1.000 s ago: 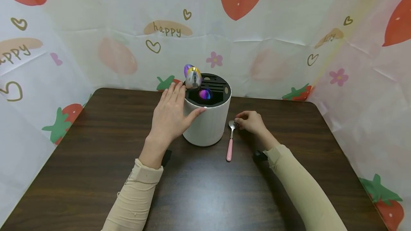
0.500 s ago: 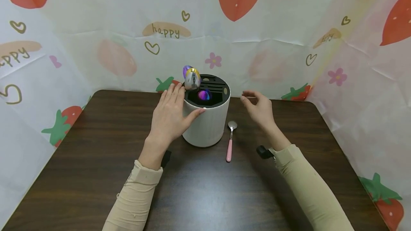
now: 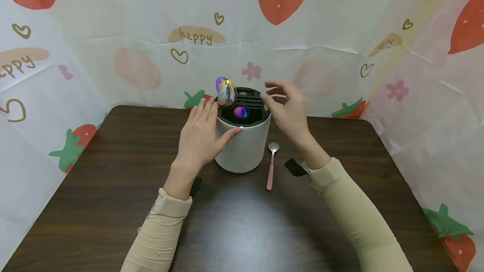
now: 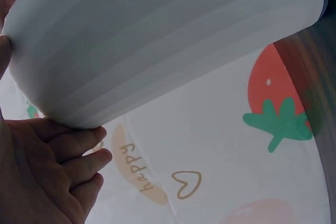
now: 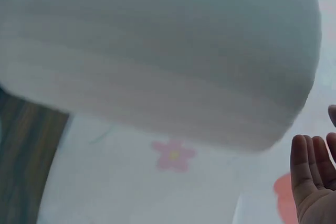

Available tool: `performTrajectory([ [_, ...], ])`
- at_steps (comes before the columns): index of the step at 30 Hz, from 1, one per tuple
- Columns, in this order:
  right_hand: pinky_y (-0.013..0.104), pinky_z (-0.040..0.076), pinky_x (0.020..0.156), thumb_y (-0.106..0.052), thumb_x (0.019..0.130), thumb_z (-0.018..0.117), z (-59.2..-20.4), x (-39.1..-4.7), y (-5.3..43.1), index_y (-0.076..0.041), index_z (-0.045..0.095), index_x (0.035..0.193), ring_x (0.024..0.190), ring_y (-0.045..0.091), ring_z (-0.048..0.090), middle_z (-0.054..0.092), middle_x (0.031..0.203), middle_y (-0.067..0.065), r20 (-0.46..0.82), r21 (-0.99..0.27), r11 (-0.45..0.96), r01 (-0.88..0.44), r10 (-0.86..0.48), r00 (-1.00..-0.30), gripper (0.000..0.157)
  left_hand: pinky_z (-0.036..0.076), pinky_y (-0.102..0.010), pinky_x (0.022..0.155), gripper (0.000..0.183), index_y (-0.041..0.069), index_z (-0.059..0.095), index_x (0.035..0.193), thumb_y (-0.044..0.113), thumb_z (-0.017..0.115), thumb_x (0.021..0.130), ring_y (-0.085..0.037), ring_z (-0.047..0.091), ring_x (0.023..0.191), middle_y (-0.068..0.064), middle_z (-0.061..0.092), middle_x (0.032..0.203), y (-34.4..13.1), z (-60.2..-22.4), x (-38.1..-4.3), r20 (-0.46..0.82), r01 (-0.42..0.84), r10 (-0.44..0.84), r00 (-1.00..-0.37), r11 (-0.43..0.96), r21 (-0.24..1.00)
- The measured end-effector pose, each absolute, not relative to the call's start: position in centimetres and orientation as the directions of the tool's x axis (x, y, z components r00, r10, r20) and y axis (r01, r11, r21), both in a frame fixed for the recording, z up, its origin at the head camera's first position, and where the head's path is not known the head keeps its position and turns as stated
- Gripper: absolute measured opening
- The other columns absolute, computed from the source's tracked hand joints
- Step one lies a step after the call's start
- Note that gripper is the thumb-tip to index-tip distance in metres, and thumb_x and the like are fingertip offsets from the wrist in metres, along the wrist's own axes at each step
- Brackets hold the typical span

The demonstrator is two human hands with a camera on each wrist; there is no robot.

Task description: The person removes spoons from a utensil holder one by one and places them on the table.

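A white utensil holder with a black slotted top stands upright on the table. My left hand rests against its left side, fingers straight, thumb along the front rim. In the left wrist view, the fingertips touch the white wall. A shiny spoon bowl rises from the top beside a purple one; another purple-blue bowl shows lower in the front opening. My right hand hovers at the holder's right rim, fingers loosely bent, nothing visible in it. A pink-handled spoon lies right of the holder.
The dark wooden table ends at a back edge close behind the holder. A white sheet printed with strawberries hangs behind and at both sides. A black wrist strap piece sticks out below the right wrist.
My right hand has left the pink-handled spoon's bowl, risen, and moved left to the holder's rim. The spoon still lies on the table. The left hand has stayed in place.
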State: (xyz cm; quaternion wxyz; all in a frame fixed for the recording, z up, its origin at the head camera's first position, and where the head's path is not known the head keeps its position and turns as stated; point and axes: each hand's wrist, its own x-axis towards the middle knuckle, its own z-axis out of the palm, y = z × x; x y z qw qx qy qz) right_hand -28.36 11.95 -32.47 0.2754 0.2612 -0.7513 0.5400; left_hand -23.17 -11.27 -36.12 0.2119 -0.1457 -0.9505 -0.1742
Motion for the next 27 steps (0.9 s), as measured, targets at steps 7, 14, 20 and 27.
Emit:
performTrajectory([
  [7,0.04,0.062,0.086,-0.001,0.09,0.081,-31.8,-28.4,8.9,0.006,0.069,0.121,0.095,0.03,0.071,0.067,0.118,0.018,0.733,-0.602,0.261,-0.754,-0.192,-0.652,0.033,0.018,-0.048,0.129,0.096,-0.005,0.041,0.155,0.07,0.057,0.097,-0.035,0.026,0.157,-0.022,0.04,0.162,-11.2,-36.1,-23.2,0.462,0.36,0.209,-0.862,0.895,0.265],
  [14,0.03,0.062,0.082,-0.001,0.087,0.084,-31.8,-28.7,7.0,0.006,0.07,0.12,0.092,0.027,0.071,0.065,0.115,0.018,0.715,-0.569,0.319,-0.758,-0.262,-0.648,0.037,0.019,-0.049,0.129,0.098,-0.006,0.04,0.156,0.071,0.055,0.096,-0.035,0.025,0.157,-0.022,0.039,0.163,-11.2,-36.1,-23.3,0.457,0.356,0.212,-0.864,0.898,0.257],
  [20,0.03,0.062,0.079,-0.002,0.086,0.084,-32.0,-28.7,6.2,0.006,0.069,0.121,0.088,0.026,0.071,0.062,0.113,0.018,0.67,-0.588,0.352,-0.729,-0.294,-0.682,0.038,0.017,-0.048,0.129,0.098,-0.005,0.038,0.157,0.071,0.055,0.097,-0.034,0.024,0.157,-0.021,0.038,0.164,-11.2,-36.2,-23.2,0.45,0.355,0.211,-0.868,0.897,0.263],
  [27,0.031,0.062,0.08,-0.001,0.088,0.083,-31.8,-28.4,5.6,0.004,0.069,0.123,0.09,0.026,0.071,0.062,0.112,0.018,0.648,-0.6,0.375,-0.707,-0.291,-0.704,0.038,0.02,-0.049,0.128,0.097,-0.005,0.038,0.157,0.07,0.056,0.097,-0.035,0.025,0.157,-0.021,0.038,0.163,-11.4,-36.3,-23.1,0.467,0.359,0.208,-0.859,0.896,0.261],
])
